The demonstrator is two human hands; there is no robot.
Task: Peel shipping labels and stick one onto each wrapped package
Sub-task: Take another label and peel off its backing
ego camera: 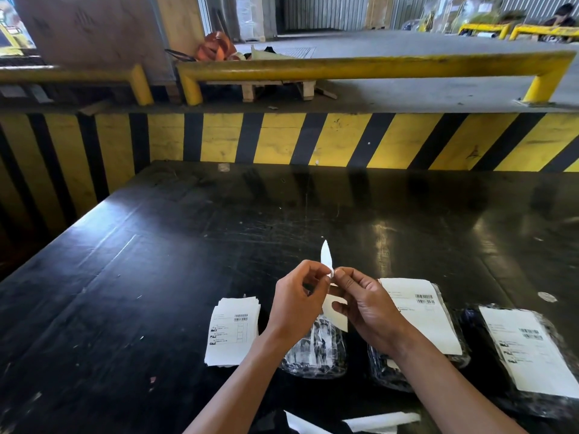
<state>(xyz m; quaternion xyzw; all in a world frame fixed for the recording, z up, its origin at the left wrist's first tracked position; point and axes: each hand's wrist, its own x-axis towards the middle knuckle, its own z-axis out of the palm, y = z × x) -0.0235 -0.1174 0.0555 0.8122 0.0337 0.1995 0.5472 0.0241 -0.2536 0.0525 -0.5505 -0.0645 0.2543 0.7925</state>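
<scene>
My left hand (296,303) and my right hand (366,308) pinch one white shipping label (326,256) between them above the black table (156,277); its top edge sticks up, seen edge-on, and its lower part hangs between my palms. Directly beneath my hands lies a clear-wrapped dark package (315,352) with no label on it. To its right a second package (416,324) carries a white barcode label, and a third labelled package (532,352) lies further right. A stack of printed labels (233,332) sits left of my left wrist.
White backing strips (380,421) lie at the table's near edge. A yellow-and-black striped wall (313,139) rises behind the table, with a yellow rail (360,66) on top. A person sits far back at the right (560,15).
</scene>
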